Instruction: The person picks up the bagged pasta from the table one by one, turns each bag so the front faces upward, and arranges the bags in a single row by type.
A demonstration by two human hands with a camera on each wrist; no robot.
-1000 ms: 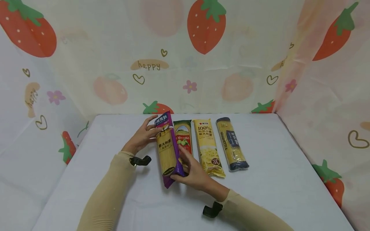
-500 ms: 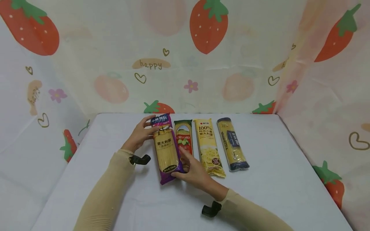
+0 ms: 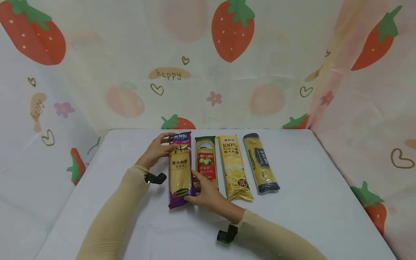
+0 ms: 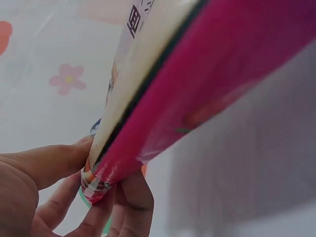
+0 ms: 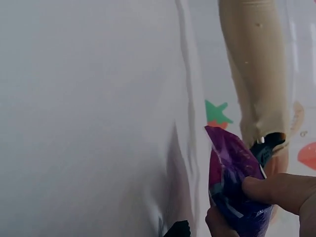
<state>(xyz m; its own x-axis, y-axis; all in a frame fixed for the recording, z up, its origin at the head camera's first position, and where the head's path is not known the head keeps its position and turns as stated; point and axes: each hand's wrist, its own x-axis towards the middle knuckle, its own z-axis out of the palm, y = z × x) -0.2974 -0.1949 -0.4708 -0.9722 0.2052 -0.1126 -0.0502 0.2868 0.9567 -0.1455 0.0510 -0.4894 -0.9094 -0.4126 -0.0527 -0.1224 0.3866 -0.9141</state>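
Both hands hold a purple pasta packet (image 3: 180, 169) with a window showing pale noodles, left of the other packets in the head view. My left hand (image 3: 156, 148) grips its upper left edge. In the left wrist view the thumb (image 4: 59, 160) lies on one face and the fingers curl behind the packet's pink side (image 4: 182, 94). The right hand (image 3: 206, 193) pinches the lower right edge; in the right wrist view its thumb (image 5: 266, 190) presses the crinkled purple end (image 5: 237, 163). A shadow lies beside the packet in the left wrist view.
Right of the held packet lie a red and green Olivoilà pasta packet (image 3: 206, 159), a yellow pasta packet (image 3: 234, 166) and a blue-ended spaghetti packet (image 3: 261, 162). They rest on a white-covered table (image 3: 312, 216). A strawberry-print curtain (image 3: 208, 72) stands behind and at both sides.
The purple packet has shifted left and straightened, its front turning more toward the head camera. Both hands moved with it, and more of the Olivoilà packet now shows.
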